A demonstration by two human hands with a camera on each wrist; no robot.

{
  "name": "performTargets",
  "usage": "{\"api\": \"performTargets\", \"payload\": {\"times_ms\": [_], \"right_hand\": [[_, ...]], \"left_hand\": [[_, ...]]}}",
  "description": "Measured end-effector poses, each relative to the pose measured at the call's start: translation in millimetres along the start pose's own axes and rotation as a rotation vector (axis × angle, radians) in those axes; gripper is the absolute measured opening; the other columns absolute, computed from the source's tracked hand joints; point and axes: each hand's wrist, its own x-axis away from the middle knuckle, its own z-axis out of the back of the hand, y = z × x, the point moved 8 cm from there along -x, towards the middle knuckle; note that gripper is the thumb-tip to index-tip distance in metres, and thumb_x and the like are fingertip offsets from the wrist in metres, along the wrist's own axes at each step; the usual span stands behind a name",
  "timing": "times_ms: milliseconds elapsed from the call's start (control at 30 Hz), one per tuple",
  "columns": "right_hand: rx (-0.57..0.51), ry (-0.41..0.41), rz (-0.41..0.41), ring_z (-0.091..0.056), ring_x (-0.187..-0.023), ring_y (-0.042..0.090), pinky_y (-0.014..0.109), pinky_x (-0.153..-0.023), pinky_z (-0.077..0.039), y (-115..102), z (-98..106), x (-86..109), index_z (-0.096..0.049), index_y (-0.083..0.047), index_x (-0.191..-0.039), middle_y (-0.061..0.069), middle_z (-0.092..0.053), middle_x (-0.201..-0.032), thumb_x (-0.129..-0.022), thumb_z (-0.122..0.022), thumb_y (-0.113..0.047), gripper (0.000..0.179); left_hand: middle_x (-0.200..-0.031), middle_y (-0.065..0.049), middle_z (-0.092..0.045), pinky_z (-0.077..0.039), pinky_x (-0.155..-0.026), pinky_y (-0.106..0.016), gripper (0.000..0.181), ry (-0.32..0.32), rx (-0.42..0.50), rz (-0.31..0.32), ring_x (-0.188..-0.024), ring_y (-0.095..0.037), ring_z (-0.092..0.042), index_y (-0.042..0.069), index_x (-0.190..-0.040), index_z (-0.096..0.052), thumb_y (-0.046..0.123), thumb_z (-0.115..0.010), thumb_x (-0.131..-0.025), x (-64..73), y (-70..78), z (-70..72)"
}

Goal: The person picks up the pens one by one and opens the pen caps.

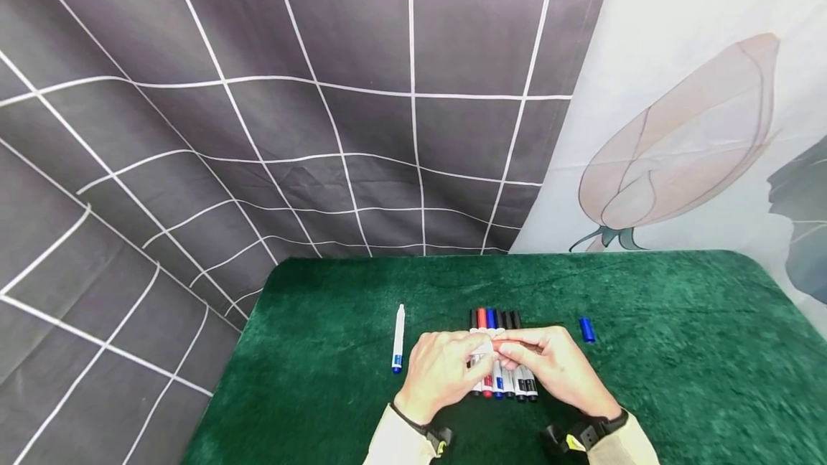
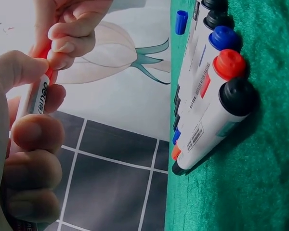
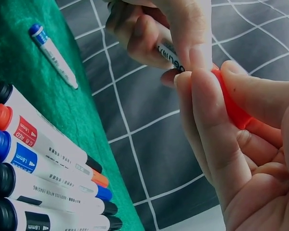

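My left hand [image 1: 442, 370] grips the white barrel of a marker [image 2: 37, 96], its fingers wrapped around it and the thumb near the red end. My right hand [image 1: 561, 363] pinches a red cap [image 3: 235, 102] between thumb and fingers at that same end. Fingers cover the joint, so whether the cap is fully seated cannot be told. Below both hands, a row of capped markers [image 3: 53, 156] in black, red and blue lies side by side on the green cloth.
An uncapped white marker with a blue end [image 1: 398, 339] lies on the green tablecloth [image 1: 323, 393] left of my hands. A loose blue cap [image 1: 586, 330] rests to the right. Behind the table hangs a grey gridded curtain [image 1: 362, 120].
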Motion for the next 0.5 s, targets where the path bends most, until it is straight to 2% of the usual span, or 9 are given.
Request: {"api": "performTargets", "payload": {"times_ms": [133,267,433,500], "right_hand": [[0.032,0.072,0.002,-0.071,-0.08,0.008,0.027,-0.068,-0.057,1.4,16.4,4.8,-0.076,-0.006,-0.112,0.003,-0.076,-0.101,-0.096,-0.068,-0.011,0.019],[0.015,0.118,-0.062,-0.073,-0.084,0.01,0.027,-0.071,-0.057,6.6,34.9,9.7,-0.075,-0.003,-0.112,0.007,-0.076,-0.103,-0.096,-0.067,-0.011,0.02],[-0.01,0.111,-0.105,-0.073,-0.086,0.012,0.028,-0.073,-0.058,10.1,38.2,6.5,-0.073,0.001,-0.114,0.011,-0.075,-0.105,-0.097,-0.067,-0.013,0.023],[-0.038,0.125,-0.126,-0.074,-0.085,0.015,0.029,-0.072,-0.058,10.9,40.1,6.0,-0.072,0.004,-0.114,0.016,-0.074,-0.106,-0.096,-0.067,-0.013,0.025]], "left_hand": [[-0.065,0.017,-0.059,-0.028,-0.047,-0.014,0.018,0.006,-0.004,0.044,-0.051,-0.001,-0.045,0.03,-0.082,-0.07,0.04,-0.063,-0.094,1.4,-11.4,5.0],[-0.068,0.02,-0.062,-0.029,-0.049,-0.014,0.015,0.014,0.006,0.122,-0.053,0.002,-0.047,0.033,-0.087,-0.074,0.039,-0.064,-0.095,5.0,-25.0,13.4],[-0.064,0.019,-0.058,-0.021,-0.047,-0.014,0.014,0.03,0.027,0.104,-0.051,0.001,-0.04,0.033,-0.094,-0.077,0.042,-0.067,-0.094,2.7,-22.1,12.0],[-0.066,0.019,-0.06,-0.023,-0.048,-0.013,0.015,0.044,0.033,0.094,-0.052,0.001,-0.041,0.033,-0.096,-0.078,0.044,-0.066,-0.095,1.5,-21.5,12.0]]}}
